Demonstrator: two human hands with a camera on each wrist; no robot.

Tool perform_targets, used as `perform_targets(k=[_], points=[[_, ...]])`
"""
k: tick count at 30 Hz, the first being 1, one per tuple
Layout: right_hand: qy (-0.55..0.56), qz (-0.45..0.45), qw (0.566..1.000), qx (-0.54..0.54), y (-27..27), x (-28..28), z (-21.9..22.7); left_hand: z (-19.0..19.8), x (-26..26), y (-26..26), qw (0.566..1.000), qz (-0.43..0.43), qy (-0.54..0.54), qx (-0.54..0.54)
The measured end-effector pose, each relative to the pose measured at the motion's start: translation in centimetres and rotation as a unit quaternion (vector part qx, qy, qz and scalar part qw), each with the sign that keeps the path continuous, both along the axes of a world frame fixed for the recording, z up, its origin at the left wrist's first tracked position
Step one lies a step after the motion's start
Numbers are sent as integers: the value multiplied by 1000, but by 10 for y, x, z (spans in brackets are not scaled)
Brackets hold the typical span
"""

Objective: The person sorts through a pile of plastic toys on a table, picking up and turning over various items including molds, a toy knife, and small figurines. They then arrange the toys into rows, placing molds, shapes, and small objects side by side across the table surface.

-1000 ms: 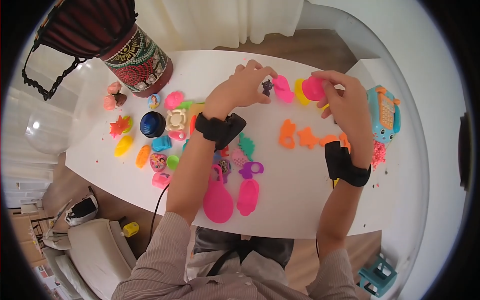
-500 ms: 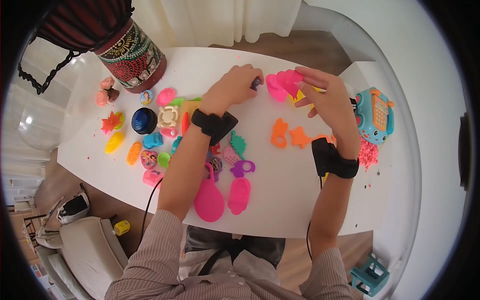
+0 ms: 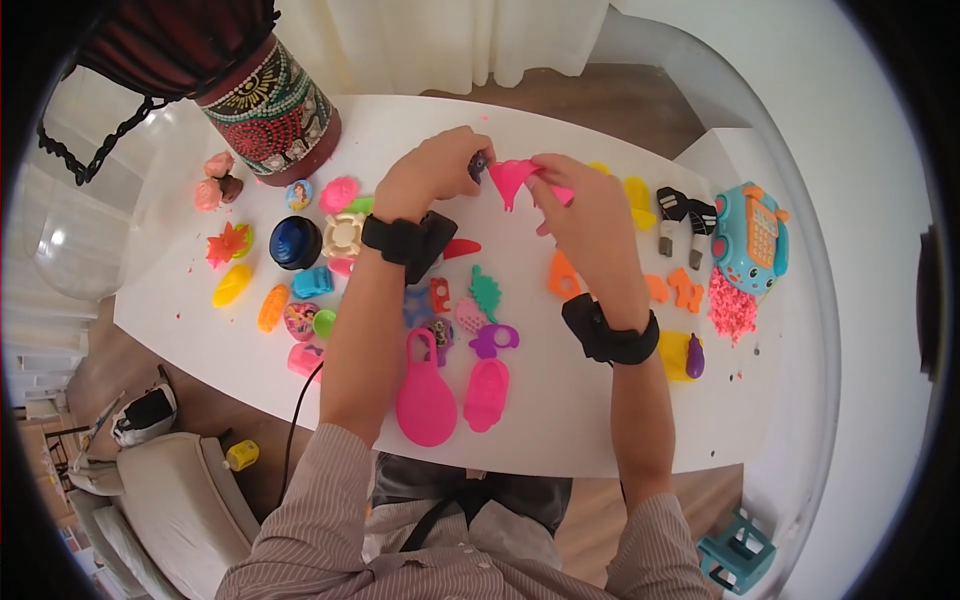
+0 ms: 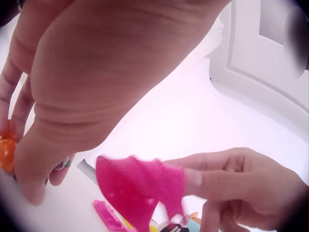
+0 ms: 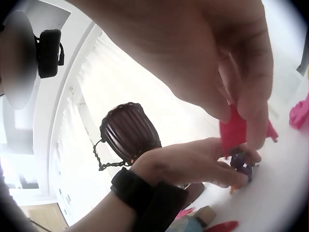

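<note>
In the head view my left hand (image 3: 425, 175) pinches a small dark purple figurine (image 3: 478, 165) over the far side of the white table. An orange piece (image 4: 7, 147) shows by the left fingers in the left wrist view. My right hand (image 3: 595, 225) pinches a thin, bright pink fan-shaped piece (image 3: 512, 180) with a wavy edge (image 4: 130, 160), held up close beside the figurine. Behind the right fingers, another pink piece (image 3: 566, 195) lies on the table, partly hidden. In the right wrist view the pink fan overlaps the left fingertips.
Orange cut-out shapes (image 3: 687, 290), a yellow piece (image 3: 640, 203) and a toy phone (image 3: 750, 240) are on the right. A pink paddle shape (image 3: 427, 405) lies near the front edge. Several small toys spread left, below a large drum (image 3: 275, 110).
The right hand has carried the pink fan-shaped piece left, close to the left hand. The left hand has closed its fingers on the figurine and shifted slightly left.
</note>
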State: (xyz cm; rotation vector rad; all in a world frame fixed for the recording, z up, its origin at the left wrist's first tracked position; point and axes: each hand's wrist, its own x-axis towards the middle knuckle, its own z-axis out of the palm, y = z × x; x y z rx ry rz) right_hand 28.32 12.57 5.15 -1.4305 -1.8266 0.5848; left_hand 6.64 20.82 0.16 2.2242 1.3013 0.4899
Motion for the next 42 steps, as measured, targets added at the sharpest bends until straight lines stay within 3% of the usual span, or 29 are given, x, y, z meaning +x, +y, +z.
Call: perform_targets(k=[1,3,7,9,16,22,25,27,30,36,40,42], points=[[0,2,1000,0,-3,-4,-1,0,-2,0,1000,7,3,-10],[-1,29,993,-112,-9,-10,1,-2,-6,1,1000,14,14,-11],[-7,58,989,-139,-12,-17,-5,1,-10,1,999,30,31,-27],[20,55,976,-208,-14,-21,4,0,-11,1,999,32,28,-29],[59,55,966,-247,-14,-19,4,-3,-6,2,999,16,-8,-46],[-11,-3,989,-146,-3,24,22,6,2,-2,998,18,2,-56],[-21,-4,995,-93,7,40,-7,1,2,-2,999,30,2,-36],[-113,-3,994,-11,13,46,-40,0,1,1,999,22,-2,-40],[-192,-8,979,67,12,42,-52,1,-1,1,999,12,-7,-46],[-279,-23,959,39,5,36,-36,14,3,-1,995,23,-10,-101],[-242,-15,970,27,4,26,-20,18,3,-2,994,16,-18,-106],[-127,52,989,54,3,17,-17,19,3,-2,994,18,-16,-107]])
